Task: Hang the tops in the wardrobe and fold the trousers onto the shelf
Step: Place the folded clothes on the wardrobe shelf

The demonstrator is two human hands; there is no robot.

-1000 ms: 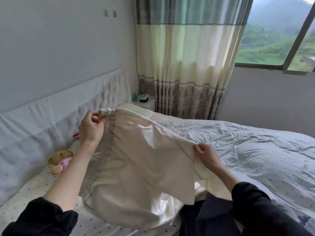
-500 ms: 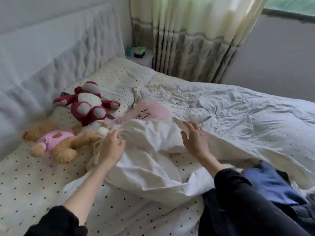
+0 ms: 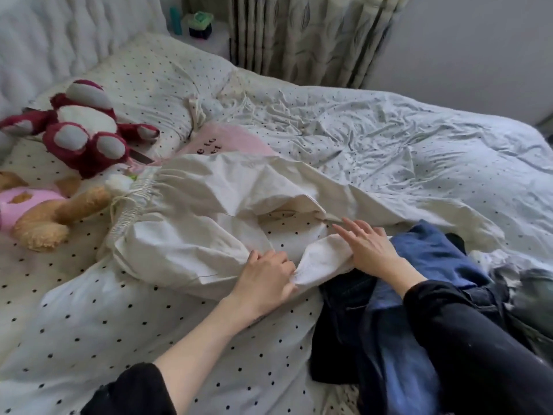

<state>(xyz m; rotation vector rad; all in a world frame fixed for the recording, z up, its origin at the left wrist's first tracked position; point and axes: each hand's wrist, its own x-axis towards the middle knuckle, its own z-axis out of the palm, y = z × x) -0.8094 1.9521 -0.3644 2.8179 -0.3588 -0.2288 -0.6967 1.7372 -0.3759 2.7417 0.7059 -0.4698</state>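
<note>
Head view: cream trousers are spread flat on the dotted bed, elastic waistband toward the plush toys, legs running away from the waistband toward the dark clothes. The near leg hem is pinched by the left hand, fingers curled round the fabric edge. The right hand is laid on the same leg just beside the left hand, fingers straight and slightly spread, nothing gripped. The far leg of the trousers is draped over the rumpled duvet. A dark blue garment is piled right of the trousers, touching the hem and partly under the right forearm; more dark clothing is seen below it, kind not clear. Left of the waistband a red bear and a tan bear in pink are lying, the tan one touching the waistband drawstring. A pink item with partly hidden letters is tucked just behind the trousers. A curtain hangs beyond the bed.
</note>
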